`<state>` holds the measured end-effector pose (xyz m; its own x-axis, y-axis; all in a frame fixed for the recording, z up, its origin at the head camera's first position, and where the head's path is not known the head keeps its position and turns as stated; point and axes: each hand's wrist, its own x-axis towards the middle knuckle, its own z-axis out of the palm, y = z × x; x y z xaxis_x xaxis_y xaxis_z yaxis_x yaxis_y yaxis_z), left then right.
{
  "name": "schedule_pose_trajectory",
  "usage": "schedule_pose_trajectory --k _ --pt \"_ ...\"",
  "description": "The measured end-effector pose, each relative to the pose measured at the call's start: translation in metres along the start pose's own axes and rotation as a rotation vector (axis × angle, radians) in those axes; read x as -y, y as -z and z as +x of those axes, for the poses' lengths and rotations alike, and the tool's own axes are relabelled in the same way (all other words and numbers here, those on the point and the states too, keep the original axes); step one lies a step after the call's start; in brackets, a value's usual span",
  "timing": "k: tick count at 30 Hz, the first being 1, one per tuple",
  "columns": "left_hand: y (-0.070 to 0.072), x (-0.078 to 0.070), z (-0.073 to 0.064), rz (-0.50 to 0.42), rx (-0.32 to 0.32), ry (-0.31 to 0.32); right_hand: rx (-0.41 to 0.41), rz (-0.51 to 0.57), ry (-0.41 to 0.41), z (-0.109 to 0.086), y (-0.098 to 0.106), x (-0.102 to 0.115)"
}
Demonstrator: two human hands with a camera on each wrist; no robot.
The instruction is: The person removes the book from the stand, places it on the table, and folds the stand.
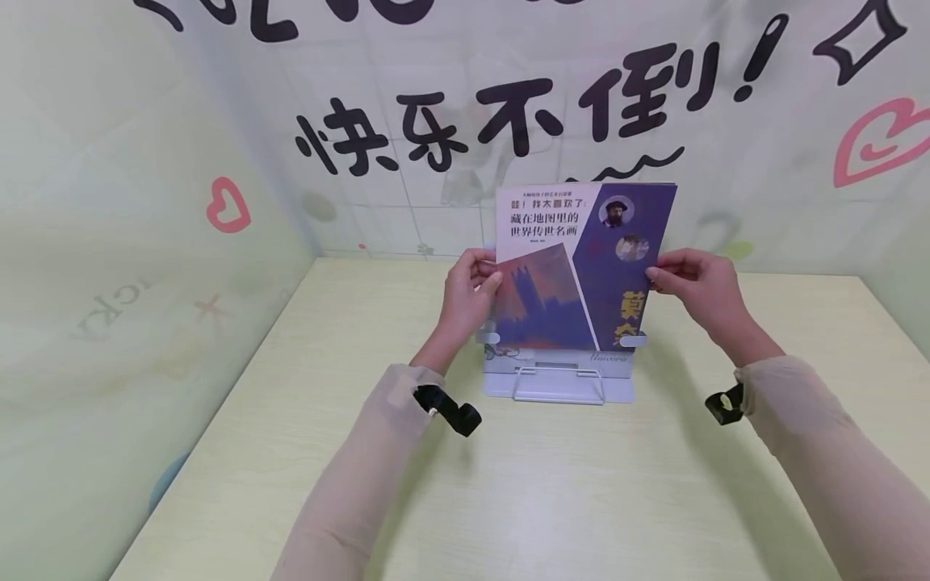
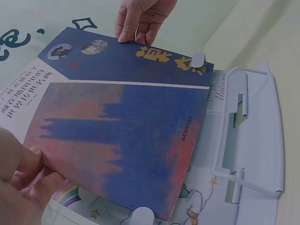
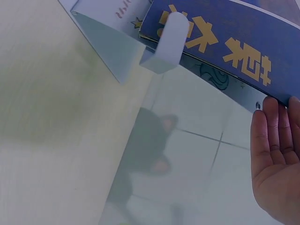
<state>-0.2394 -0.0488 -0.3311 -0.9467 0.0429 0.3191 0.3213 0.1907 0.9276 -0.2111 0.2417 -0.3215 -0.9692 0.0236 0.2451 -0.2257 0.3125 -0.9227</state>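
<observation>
A thin picture book (image 1: 545, 303) with a white and dark blue cover stands upright, leaning back slightly on a white book stand (image 1: 501, 386). My left hand (image 1: 468, 294) pinches its left edge, with the thumb (image 2: 32, 157) on the cover side. On the opposite edge, my right hand (image 1: 697, 290) holds the book between the thumb in front and fingers behind. Two white clips, the right one (image 1: 632, 341) and the left one (image 2: 142, 216), overlap the lower corners of the cover. Below the book, a strip of the stand's printed back panel (image 2: 201, 168) shows.
A folded wire support (image 1: 558, 401) lies at the front of the stand. The stand rests on a pale wood table (image 1: 552, 492) near its back edge. Behind it hangs a printed white backdrop (image 1: 407, 210), and a patterned side wall (image 1: 145, 282) is at the left.
</observation>
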Motion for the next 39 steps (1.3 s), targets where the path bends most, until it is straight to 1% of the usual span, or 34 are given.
schedule_pose_trajectory --k 3,4,8,12,16,21,25,29,32,36,39 --pt "0.001 -0.009 0.002 -0.009 -0.001 -0.037 -0.019 0.040 0.023 0.001 0.004 0.008" --pt "0.001 -0.012 0.003 -0.013 -0.001 -0.051 -0.023 0.068 0.028 0.001 0.006 0.011" --pt "0.002 -0.023 0.004 -0.019 0.003 -0.110 -0.055 0.081 0.045 0.000 0.010 0.021" --pt "0.001 -0.032 0.006 -0.005 0.017 -0.155 -0.086 0.089 0.059 -0.002 0.015 0.028" --pt "-0.004 -0.043 0.006 -0.021 0.032 -0.156 -0.106 0.093 0.066 -0.006 0.025 0.034" --pt "-0.016 -0.052 0.003 -0.082 0.060 -0.140 -0.143 0.015 0.045 -0.013 0.041 0.040" --pt "-0.031 -0.055 -0.001 -0.119 0.089 -0.121 -0.156 -0.030 0.024 -0.020 0.057 0.042" --pt "-0.052 -0.054 -0.006 -0.144 0.124 -0.118 -0.165 -0.084 -0.008 -0.030 0.076 0.037" --pt "-0.069 -0.052 -0.010 -0.164 0.142 -0.099 -0.163 -0.128 -0.041 -0.038 0.092 0.030" --pt "-0.093 -0.049 -0.016 -0.182 0.161 -0.040 -0.168 -0.147 -0.069 -0.046 0.111 0.019" --pt "-0.112 -0.047 -0.021 -0.166 0.172 0.006 -0.166 -0.149 -0.084 -0.051 0.125 0.010"
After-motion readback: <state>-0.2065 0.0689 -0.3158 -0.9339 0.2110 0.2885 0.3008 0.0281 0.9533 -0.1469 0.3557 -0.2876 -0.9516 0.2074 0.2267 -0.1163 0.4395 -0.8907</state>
